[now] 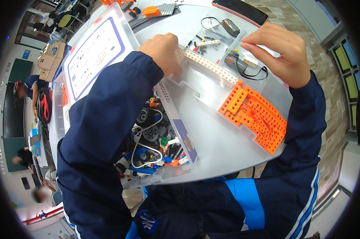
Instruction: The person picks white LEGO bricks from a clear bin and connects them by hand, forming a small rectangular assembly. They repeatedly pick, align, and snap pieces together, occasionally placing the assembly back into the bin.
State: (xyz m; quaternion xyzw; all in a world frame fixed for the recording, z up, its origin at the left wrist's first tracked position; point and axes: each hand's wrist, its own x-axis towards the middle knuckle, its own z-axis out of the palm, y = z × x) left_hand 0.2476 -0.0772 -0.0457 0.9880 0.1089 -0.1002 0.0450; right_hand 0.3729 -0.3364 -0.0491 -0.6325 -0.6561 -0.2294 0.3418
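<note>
I see the clear sorting tray on the table. Left hand curls closed on the tray's far-left rim, seemingly steadying it. Right hand hovers over its far-right compartment, fingertips pinched; contents indiscernible. Orange beams lie in its near-right section.

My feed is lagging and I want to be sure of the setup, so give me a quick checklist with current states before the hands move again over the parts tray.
1. Left hand at the end of the long white beam: ok; whether it actually grips it: cannot tell.
2. Right hand over the tray compartment with the grey motor: ok; whether the fingers hold a part: cannot tell.
3. Orange bricks lying in the tray, away from both hands: ok.
4. Bin of wheels and gears partly hidden under the left sleeve: not ok.
5. Phone lying near the table's far edge: cannot tell if secure.
</note>
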